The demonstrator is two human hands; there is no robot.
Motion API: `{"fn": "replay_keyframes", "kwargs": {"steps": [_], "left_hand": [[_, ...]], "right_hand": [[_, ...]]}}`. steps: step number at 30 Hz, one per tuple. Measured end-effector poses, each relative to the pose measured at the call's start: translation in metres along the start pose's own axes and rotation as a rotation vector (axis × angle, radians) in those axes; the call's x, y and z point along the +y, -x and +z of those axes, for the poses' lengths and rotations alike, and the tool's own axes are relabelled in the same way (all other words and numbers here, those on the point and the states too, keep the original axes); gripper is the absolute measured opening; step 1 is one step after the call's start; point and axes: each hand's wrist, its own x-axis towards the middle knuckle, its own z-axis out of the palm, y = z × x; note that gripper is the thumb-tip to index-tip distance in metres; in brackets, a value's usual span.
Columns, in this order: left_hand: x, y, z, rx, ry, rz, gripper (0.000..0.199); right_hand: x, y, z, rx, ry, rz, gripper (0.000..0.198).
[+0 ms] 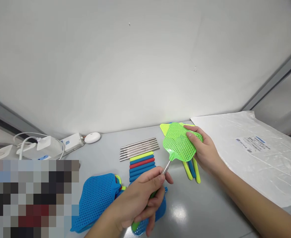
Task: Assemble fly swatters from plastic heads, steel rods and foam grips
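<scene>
A fly swatter with a bright green perforated head (179,142) is held up between both hands. My left hand (151,195) is closed round its green handle, near the thin metal rod. My right hand (202,145) pinches the far edge of the head between thumb and fingers. Behind it lie finished-looking swatters with yellow and blue handles (190,170), their heads partly hidden. Left of my hands rest several silver metal rods (138,148) in a row, and below them a row of blue, red and yellow handle tubes (142,167).
A pile of blue swatter heads (98,195) lies at the left front, and another blue head (160,210) sits under my left hand. A white power strip (72,142) with plugs and a white oval device (92,137) stand at the back left. A white wrapped package (234,142) covers the right side.
</scene>
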Motion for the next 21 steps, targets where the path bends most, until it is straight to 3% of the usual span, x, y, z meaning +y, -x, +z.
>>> {"fn": "replay_keyframes", "kwargs": {"steps": [4, 9, 15, 18, 21], "left_hand": [[-0.002, -0.001, 0.003, 0.048, -0.033, 0.002, 0.021], [-0.01, -0.005, 0.003, 0.242, -0.262, -0.007, 0.028], [-0.017, -0.006, 0.007, 0.393, -0.54, 0.067, 0.036], [-0.014, -0.005, 0.009, 0.362, -0.459, 0.082, 0.033], [-0.01, -0.006, 0.011, 0.197, -0.258, 0.08, 0.028]], "right_hand": [[0.001, 0.003, 0.001, 0.028, 0.009, 0.007, 0.038], [-0.001, 0.007, 0.001, 0.079, 0.163, -0.015, 0.038], [0.001, 0.004, -0.001, 0.014, 0.05, 0.089, 0.045], [-0.003, 0.006, 0.003, -0.06, -0.066, 0.087, 0.047], [-0.005, 0.015, 0.009, -0.207, -0.209, 0.096, 0.033]]}}
